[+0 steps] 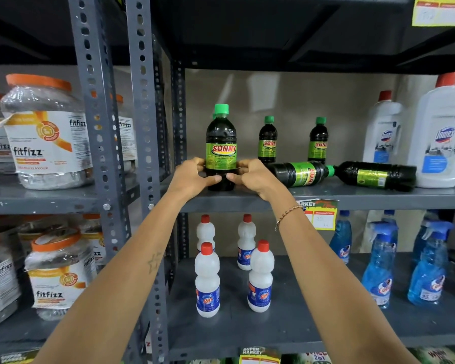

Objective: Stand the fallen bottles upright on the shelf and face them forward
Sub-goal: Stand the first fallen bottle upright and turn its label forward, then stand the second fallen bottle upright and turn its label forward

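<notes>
Centre of frame: both hands on one dark SUNNY bottle (221, 148) with a green cap, standing upright at the front edge of the grey shelf (378, 197), label facing forward. Left hand (192, 177) wraps the lower body from the left; right hand (252, 177) from the right. Each grip is closed around the bottle, thumbs meeting across its front below the label. A beaded bracelet (289, 215) sits on the right wrist.

Right of centre: two fallen bottles lie on their sides on the same shelf, end to end. The nearer fallen bottle (297, 173) is just beside the right hand, cap pointing right; the farther fallen bottle (376, 176) lies beyond it. Behind them, two upright bottles (267, 140) stand toward the back.

Right edge: white Domex jugs (441, 137). Lower centre: white red-capped bottles (207, 279) on the shelf below. Left side: fitfizz jars (44, 132).
</notes>
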A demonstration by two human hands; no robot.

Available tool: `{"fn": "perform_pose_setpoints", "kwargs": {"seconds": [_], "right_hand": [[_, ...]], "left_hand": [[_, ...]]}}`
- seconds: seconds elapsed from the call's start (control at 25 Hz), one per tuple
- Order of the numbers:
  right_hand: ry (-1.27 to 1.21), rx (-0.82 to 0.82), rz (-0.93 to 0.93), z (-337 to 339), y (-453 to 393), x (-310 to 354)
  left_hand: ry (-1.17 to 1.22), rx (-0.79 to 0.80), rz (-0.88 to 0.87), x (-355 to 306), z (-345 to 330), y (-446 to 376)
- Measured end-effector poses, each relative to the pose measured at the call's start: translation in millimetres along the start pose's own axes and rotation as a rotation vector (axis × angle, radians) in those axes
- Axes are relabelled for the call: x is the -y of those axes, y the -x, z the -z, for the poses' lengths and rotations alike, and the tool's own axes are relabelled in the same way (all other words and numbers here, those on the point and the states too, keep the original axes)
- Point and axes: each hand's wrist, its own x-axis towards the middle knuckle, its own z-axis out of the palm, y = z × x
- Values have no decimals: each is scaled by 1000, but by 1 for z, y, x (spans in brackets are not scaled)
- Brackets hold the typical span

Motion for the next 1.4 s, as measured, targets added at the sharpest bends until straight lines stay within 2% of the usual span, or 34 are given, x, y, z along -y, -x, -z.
{"fn": "perform_pose_setpoints", "kwargs": {"seconds": [0.16,0.48,0.56,0.68,0.76,0.88,1.08,1.16,1.24,1.4], "right_hand": [[23,15,57,2,17,2],[61,27,88,6,39,11],[69,-125,79,18,39,10],[201,-591,61,54,40,0],[315,-710,-46,79,39,-9],[305,-636,-252,100,22,-16],[309,-564,-369,108,-3,-14],[310,-492,-391,113,-10,-11],[398,-330,-409,122,-18,0],[579,-147,-336,145,-11,17]], "left_hand": [[33,-51,-36,-8,6,22],[-12,-53,-30,-11,7,34],[-49,-170,-62,-11,4,41],[-31,-510,-349,-21,-16,61],[-14,-541,-491,-35,-45,72],[-118,-437,-506,-45,-98,77],[-683,-424,-510,-12,-155,73],[-746,-449,-493,-8,-160,68],[-759,-485,-492,-9,-156,59],[-819,-535,-512,-10,-160,52]]}}
